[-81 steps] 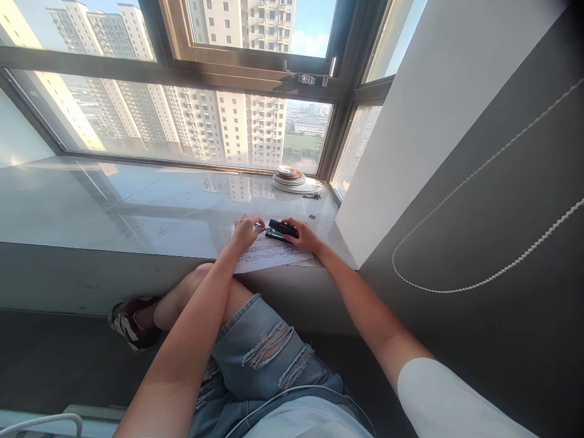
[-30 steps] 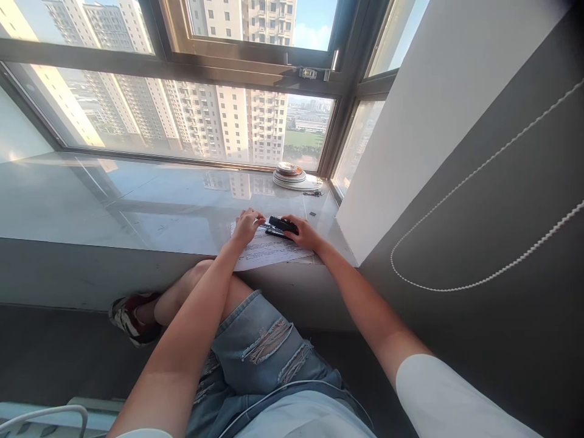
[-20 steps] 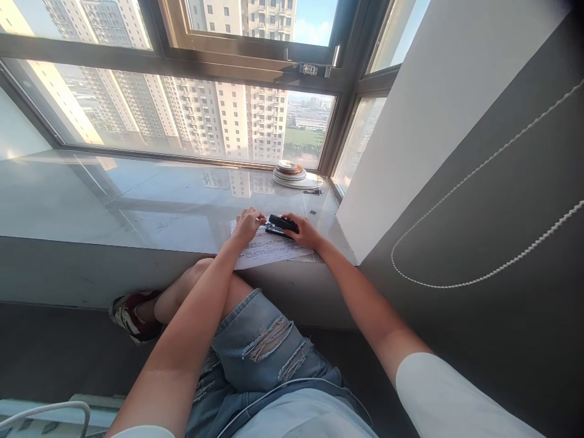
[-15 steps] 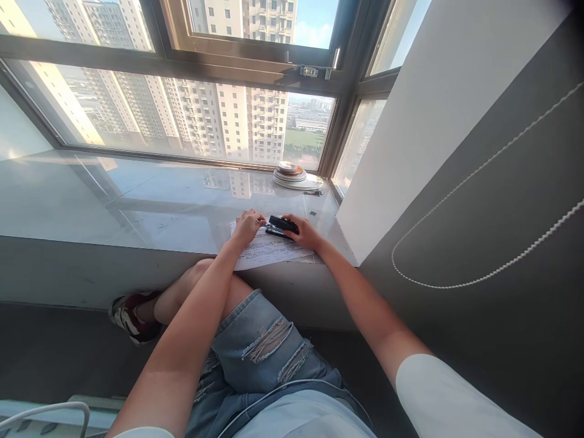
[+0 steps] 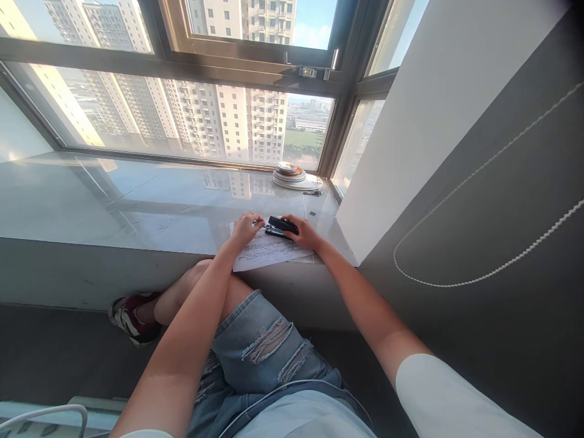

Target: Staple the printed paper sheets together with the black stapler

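A black stapler (image 5: 281,225) lies on printed paper sheets (image 5: 267,252) at the near edge of a glossy window ledge (image 5: 137,210). My right hand (image 5: 305,233) is closed over the stapler's rear end. At the stapler's front end my left hand (image 5: 245,228) has its fingers pinched together; what they pinch is too small to make out. Both hands rest on the paper.
A stack of plates (image 5: 294,177) stands at the ledge's far right corner, with small dark items (image 5: 312,193) beside it. A white wall panel (image 5: 410,115) rises right of the hands. A bead cord (image 5: 479,219) hangs on the grey wall. My knee (image 5: 201,274) is under the ledge.
Both hands stay at the stapler; the left hand's fingers shift slightly at its front end. The view wobbles a little.
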Tool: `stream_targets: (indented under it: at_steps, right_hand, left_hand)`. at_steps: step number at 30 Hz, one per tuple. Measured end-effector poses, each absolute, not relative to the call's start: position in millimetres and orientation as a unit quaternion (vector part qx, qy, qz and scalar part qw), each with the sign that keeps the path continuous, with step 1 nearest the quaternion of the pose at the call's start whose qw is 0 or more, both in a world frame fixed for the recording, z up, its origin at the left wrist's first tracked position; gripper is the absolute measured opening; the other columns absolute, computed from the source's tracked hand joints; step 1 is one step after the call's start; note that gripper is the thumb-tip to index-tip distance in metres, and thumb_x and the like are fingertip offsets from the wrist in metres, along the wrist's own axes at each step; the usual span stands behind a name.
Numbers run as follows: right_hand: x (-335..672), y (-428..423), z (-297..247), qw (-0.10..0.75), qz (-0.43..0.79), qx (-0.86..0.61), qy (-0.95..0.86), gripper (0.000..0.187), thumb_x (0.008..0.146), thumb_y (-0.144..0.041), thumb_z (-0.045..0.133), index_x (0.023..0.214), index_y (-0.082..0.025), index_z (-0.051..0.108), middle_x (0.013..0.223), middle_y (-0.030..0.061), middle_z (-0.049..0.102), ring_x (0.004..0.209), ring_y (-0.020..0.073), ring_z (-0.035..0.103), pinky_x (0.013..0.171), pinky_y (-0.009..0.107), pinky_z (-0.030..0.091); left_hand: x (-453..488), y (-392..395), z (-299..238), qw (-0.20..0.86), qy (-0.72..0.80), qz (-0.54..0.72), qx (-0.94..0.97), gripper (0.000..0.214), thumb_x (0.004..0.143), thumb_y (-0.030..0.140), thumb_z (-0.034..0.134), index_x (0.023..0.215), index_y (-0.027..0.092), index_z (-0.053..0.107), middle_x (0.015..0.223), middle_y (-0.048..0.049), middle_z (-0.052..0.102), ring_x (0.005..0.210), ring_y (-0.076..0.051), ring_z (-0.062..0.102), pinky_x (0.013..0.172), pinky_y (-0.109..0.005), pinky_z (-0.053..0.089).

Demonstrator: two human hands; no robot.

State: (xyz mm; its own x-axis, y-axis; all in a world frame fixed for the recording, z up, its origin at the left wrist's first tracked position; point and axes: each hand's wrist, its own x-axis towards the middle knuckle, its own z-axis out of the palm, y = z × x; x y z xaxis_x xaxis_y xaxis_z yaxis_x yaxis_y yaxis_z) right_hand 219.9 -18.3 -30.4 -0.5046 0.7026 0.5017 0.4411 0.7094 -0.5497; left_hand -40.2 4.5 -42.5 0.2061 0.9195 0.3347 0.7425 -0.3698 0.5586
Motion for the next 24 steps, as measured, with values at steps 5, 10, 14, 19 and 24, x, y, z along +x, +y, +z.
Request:
stream_targets:
  at_steps: [5,10,14,19,24]
  right_hand:
    - [220.2,-18.4,-30.0,0.363,0.18,-0.335,-0.851,0.045,0.092,-0.039,0.064,0.132,-0.02,0.061,0.115,0.0104,0.071,0.096,0.0257,0.066,0.086,0.038,0.05]
    - [221.1,-17.6,-31.0,0.365,0.175,-0.333,-0.852,0.044,0.092,-0.04,0.064,0.132,-0.021,0.061,0.113,0.0103,0.071,0.095,0.0256,0.065,0.085,0.038,0.05]
    - [221.3,-17.4,-31.4,0.363,0.177,-0.332,-0.852,0.045,0.092,-0.04,0.064,0.132,-0.02,0.06,0.112,0.0103,0.071,0.093,0.025,0.065,0.084,0.038,0.05]
    - [221.2,-16.7,-32.1,0.365,0.178,-0.331,-0.852,0.045,0.091,-0.04,0.064,0.131,-0.02,0.061,0.111,0.0099,0.072,0.092,0.0248,0.065,0.085,0.038,0.05]
    - [221.8,-15.1,-33.8,0.365,0.179,-0.326,-0.854,0.045,0.092,-0.04,0.064,0.132,-0.021,0.06,0.112,0.0097,0.071,0.095,0.0252,0.065,0.085,0.037,0.049]
  left_hand:
    - [-43.8,7.8,-42.3,0.185,0.546,0.356,0.736,0.026,0.089,0.044,0.068,0.099,0.024,0.082,0.107,-0.0062,0.075,0.097,-0.026,0.066,0.089,-0.037,0.051]
    - [-46.6,9.1,-42.0,0.206,0.558,0.377,0.71,0.025,0.083,0.045,0.072,0.093,0.024,0.084,0.099,-0.0065,0.078,0.096,-0.027,0.067,0.079,-0.034,0.053]
    - [-46.3,8.8,-41.9,0.207,0.558,0.37,0.713,0.027,0.083,0.046,0.072,0.094,0.025,0.084,0.096,-0.0065,0.079,0.094,-0.028,0.068,0.077,-0.034,0.054]
    - [-44.5,6.0,-38.0,0.221,0.556,0.378,0.707,0.026,0.084,0.045,0.072,0.093,0.023,0.083,0.095,-0.0072,0.079,0.097,-0.028,0.069,0.079,-0.034,0.055]
    - [-42.7,4.8,-35.0,0.24,0.544,0.374,0.712,0.027,0.085,0.045,0.071,0.093,0.021,0.082,0.098,-0.0095,0.079,0.102,-0.031,0.069,0.08,-0.036,0.056]
